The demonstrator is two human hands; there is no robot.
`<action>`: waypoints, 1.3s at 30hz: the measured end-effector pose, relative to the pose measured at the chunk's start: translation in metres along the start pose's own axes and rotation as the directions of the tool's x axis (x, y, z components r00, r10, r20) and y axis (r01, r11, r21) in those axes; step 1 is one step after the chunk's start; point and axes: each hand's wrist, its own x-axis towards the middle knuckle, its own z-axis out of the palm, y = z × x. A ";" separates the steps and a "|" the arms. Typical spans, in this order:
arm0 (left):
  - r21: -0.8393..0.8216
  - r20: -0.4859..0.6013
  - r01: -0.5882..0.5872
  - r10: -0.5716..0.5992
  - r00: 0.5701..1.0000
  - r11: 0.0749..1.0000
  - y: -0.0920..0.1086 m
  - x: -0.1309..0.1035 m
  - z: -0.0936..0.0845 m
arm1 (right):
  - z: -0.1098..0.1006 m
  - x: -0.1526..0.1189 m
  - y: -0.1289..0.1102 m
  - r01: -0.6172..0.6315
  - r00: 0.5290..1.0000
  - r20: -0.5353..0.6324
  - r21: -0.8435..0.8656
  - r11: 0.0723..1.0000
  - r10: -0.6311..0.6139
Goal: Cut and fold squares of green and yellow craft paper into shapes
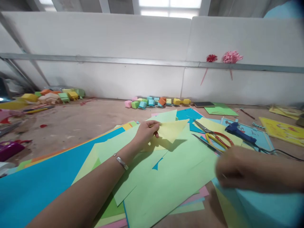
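Observation:
My left hand pinches a pale yellow sheet of paper, holding it raised over a pile of light green sheets. A small blue paper scrap lies on the green paper below it. To the right, my right hand is smeared by motion, its fingers curled and hard to make out; whether it holds anything is unclear. Just beyond it are scissors with red and yellow handles and a dark, slim blade-like tool. A dark blue glue gun with a cable rests farther right.
Small coloured paper cubes line the foot of the white wall. More folded paper pieces are heaped at the left. A large blue sheet spreads across the left front. Yellow printed card and a black flat object sit at right.

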 end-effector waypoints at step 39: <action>-0.180 0.252 0.050 -0.003 0.968 0.982 0.003 -0.009 0.002 | 0.078 0.090 0.008 -0.122 0.776 0.035 0.988 0.095 0.630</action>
